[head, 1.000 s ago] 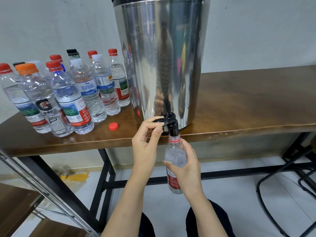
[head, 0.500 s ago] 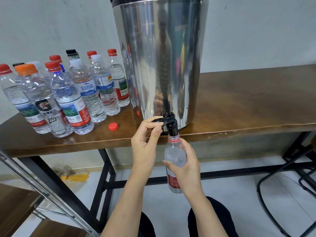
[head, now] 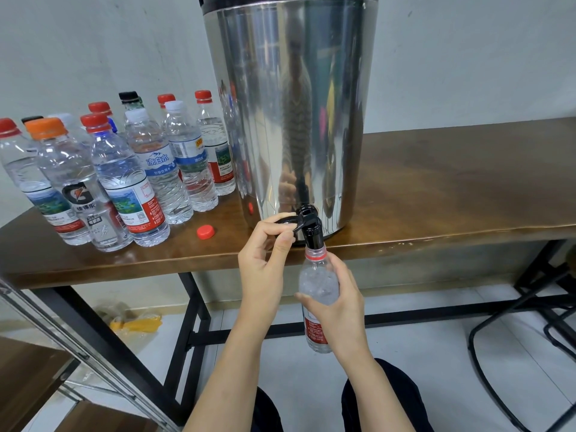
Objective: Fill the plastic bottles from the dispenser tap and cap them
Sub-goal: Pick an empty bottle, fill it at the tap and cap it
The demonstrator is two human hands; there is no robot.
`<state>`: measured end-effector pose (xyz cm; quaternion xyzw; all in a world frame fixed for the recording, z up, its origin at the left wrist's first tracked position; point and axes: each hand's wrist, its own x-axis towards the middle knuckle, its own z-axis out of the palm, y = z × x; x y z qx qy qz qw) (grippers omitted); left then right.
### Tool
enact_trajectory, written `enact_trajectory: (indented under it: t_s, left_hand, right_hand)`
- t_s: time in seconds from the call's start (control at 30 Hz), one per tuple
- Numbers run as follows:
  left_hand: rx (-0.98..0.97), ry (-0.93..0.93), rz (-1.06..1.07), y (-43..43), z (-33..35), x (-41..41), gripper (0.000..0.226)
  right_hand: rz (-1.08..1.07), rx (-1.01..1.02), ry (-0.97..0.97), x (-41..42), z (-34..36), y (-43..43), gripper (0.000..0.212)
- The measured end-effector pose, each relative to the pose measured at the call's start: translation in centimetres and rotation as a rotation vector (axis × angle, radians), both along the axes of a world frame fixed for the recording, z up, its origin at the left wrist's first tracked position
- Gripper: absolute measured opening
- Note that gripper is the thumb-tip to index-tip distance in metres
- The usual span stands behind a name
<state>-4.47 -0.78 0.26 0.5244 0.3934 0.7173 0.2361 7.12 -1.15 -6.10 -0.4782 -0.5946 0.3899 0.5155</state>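
Wooden table (dispenser, bottles, cap)

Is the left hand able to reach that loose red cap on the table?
Probably yes: the red cap lies in the open near the left hand, nothing between, though that hand must first release the tap lever.

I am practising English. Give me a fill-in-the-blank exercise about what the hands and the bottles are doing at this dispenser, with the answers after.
1. The right hand holds a plastic bottle under the ____ of the steel dispenser.
2. The left hand pinches the black lever, and the held bottle has no ____ on.
3. The loose cap on the wooden table is ____.
4. The Gatorade bottle has an ____ cap.
Answers: tap; cap; red; orange.
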Motion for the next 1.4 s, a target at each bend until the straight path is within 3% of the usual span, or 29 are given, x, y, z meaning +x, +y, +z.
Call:
enact_trajectory:
  t_s: [0.63,1.0,1.4]
  left_hand:
    - [0.035,0.059,0.016,-0.1,0.0,-0.1,0.016]
    - [0.070,0.398,0.188,-0.2,0.1,-1.6,0.010]
    - [0.129,0.512,0.225,0.1,0.7,-2.4,0.012]
  right_hand:
    - [-0.003,0.008,0.011,0.0,0.2,0.0,0.081]
    - [-0.003,0.001,0.013,-0.1,0.0,0.1,0.081]
    - [-0.017,0.005,0.028,-0.1,-0.1,0.2,0.081]
